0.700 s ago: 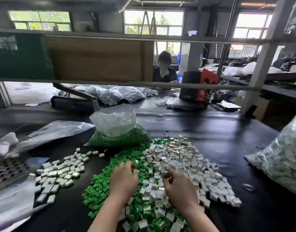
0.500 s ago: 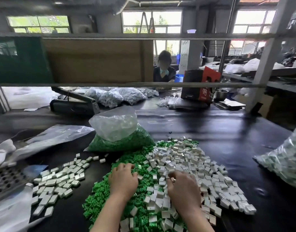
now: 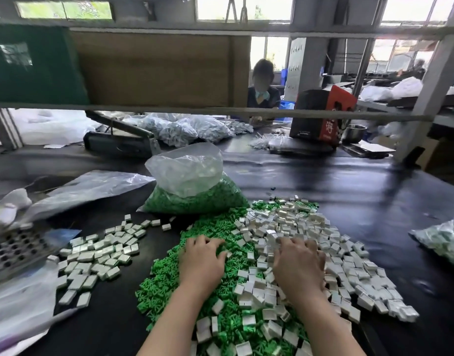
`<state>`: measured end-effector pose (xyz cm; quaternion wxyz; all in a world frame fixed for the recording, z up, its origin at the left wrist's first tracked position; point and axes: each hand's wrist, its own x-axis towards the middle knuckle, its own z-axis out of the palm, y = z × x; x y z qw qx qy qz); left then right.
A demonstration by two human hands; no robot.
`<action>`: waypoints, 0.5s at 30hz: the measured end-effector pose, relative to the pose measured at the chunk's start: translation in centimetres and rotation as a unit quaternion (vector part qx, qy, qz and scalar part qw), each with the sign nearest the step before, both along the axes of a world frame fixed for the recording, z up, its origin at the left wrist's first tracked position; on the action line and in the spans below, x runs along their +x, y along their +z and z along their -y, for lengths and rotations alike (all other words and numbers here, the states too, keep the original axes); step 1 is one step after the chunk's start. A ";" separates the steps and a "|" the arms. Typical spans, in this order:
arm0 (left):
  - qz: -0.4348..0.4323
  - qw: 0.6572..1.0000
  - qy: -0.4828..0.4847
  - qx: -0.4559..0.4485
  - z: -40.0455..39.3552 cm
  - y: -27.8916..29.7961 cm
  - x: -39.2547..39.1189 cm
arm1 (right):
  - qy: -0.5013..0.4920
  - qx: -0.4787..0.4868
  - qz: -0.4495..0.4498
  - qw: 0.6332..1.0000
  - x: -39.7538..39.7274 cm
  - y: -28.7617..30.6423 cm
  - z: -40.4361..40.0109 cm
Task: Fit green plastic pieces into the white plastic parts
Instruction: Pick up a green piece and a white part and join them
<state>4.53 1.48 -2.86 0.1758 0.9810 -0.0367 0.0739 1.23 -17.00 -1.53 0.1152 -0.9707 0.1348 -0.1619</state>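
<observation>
Two hands low in the centre of the frame, palms down on the loose heap. Left hand [image 3: 201,260] flat on the green plastic pieces [image 3: 167,281], fingers spread and slightly bent, nothing visibly held. Right hand [image 3: 299,265] on the white plastic parts [image 3: 349,253], fingers bent down into them; whether anything is pinched underneath, cannot tell. Green heap left of centre, white heap right of centre, both mingled where they meet on the black counter [image 3: 336,183]. Above the heaps, near frame centre, a clear bag of green pieces [image 3: 195,199], open at the top. Lower left, a separate cluster of white blocks [image 3: 97,255], apart from the main heap, with a perforated metal tray [image 3: 13,250] at the left edge. Right edge, another clear bag of parts [image 3: 444,237]. Upper centre, a second person [image 3: 263,91] seated behind the frame rails, beside a red and black box [image 3: 321,114].
</observation>
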 end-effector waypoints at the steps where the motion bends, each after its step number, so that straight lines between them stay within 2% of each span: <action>1: 0.015 1.000 -0.002 -0.008 0.0 0.0 -0.2 | 0.001 -0.003 0.004 1.000 0.0 0.0 -0.1; 5: 0.042 0.999 -0.012 -0.032 -0.2 -0.1 -0.5 | -0.001 -0.006 0.005 1.000 0.1 -0.3 0.0; 15: 0.008 0.998 -0.038 -0.054 0.1 -0.5 0.7 | -0.009 -0.019 -0.005 1.000 1.1 -0.8 0.4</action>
